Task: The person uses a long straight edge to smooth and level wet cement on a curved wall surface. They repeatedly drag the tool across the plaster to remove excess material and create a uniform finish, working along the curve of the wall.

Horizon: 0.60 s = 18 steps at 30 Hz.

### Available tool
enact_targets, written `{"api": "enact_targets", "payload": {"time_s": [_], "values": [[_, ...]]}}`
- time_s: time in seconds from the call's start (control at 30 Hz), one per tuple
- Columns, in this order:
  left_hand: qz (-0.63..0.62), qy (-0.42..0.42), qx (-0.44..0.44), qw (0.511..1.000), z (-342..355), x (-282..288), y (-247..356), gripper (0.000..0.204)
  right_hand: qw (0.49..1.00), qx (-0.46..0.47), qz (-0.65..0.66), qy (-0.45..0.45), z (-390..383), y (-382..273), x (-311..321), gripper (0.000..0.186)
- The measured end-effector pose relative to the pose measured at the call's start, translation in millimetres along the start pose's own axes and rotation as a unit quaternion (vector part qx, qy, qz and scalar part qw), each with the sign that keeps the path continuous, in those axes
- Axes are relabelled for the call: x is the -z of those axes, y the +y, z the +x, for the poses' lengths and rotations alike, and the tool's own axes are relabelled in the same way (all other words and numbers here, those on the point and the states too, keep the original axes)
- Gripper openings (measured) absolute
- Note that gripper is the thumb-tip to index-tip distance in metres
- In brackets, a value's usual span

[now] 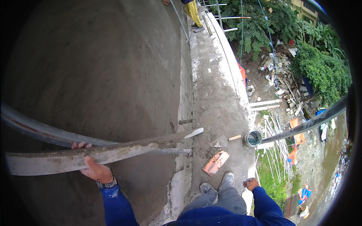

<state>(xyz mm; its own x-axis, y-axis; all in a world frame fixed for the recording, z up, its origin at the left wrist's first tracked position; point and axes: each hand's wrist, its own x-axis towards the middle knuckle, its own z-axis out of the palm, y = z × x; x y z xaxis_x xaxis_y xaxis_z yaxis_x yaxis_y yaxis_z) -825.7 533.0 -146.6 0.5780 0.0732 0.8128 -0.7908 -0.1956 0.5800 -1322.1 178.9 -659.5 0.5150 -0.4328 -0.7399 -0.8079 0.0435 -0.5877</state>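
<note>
Against the grey plastered wall (94,67), the left hand (94,167) grips one long, mortar-smeared straightedge board (102,153), thumb over its front face and fingers curled over the top edge. The board lies nearly level across the wall, its far tip reaching the corner. Behind it runs one grey metal pipe (37,132). The right hand (250,184) hangs low beside the knee, fingers loosely curled, holding nothing that shows. On the narrow concrete ledge (215,94) lie one pointed trowel (222,141) with a wooden handle, one orange float (215,162) and one small bucket (253,138). Two dusty shoes (217,184) stand there.
</note>
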Motion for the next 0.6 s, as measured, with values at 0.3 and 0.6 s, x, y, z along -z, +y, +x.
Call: {"api": "enact_targets", "payload": {"time_s": [0.3,0.6], "values": [[0.179,0.027,-0.006,0.984,-10,4,4,0.063,0.984,0.102,-0.080,-0.125,132,-112,-34,0.031],[0.480,-0.079,-0.189,0.853,-34,55,-42,0.056,0.963,0.186,-0.124,-0.152,246,-155,-32,0.033]]}}
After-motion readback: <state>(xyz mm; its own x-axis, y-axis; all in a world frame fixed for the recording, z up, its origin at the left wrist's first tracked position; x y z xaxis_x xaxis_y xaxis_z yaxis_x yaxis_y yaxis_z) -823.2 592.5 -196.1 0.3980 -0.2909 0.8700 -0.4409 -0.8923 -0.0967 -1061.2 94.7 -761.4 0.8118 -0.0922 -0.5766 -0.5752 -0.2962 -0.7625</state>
